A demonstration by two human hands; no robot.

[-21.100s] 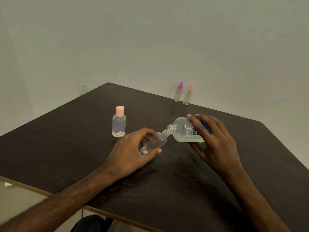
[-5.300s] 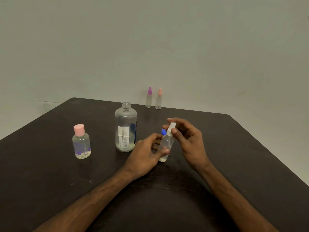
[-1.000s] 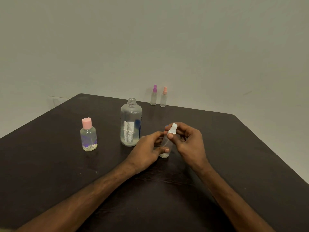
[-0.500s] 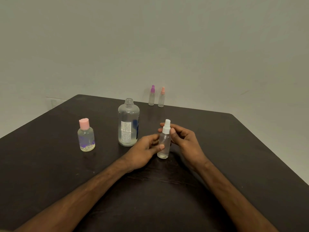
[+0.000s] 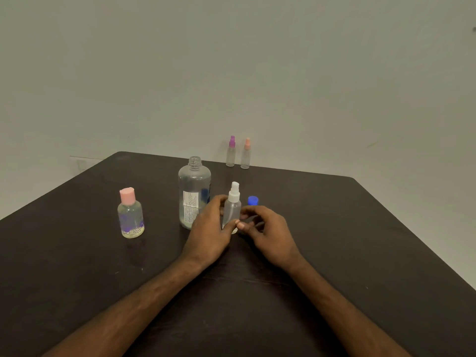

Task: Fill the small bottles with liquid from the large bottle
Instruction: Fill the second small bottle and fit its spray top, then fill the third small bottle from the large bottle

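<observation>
- On the dark table (image 5: 360, 240): five bottles in all, counted left to right, plus one loose blue cap.
- Far left, one squat bottle with a pink flip cap (image 5: 130, 213), upright, capped, well apart from both hands; purple print and pale flower shapes on its wall, too small to read.
- Next, one large bottle (image 5: 193, 191), upright, neck open with no cap on; white label with fine text, illegible; liquid level hard to make out through the clear wall; lower right side covered by the left hand.
- Left hand (image 5: 209, 234) curled round the lower body of the white-topped spray bottle (image 5: 232, 206), thumb across its front, fingers behind.
- One such spray bottle, upright, white pump fitted on top, base hidden behind the thumb tips; contents not readable.
- Right hand (image 5: 268, 231) loosely curled just beside that bottle, thumb tip meeting the left thumb at the bottle's foot; actual grip on the bottle cannot be told.
- One blue cap (image 5: 253, 200) on the table just behind the right hand's fingers, lower edge hidden.
- At the far table edge by the wall, two slim spray bottles side by side: purple-topped (image 5: 231, 152), then peach-topped (image 5: 246, 153); fill unclear.
- Both forearms cut off by the bottom frame edge.
</observation>
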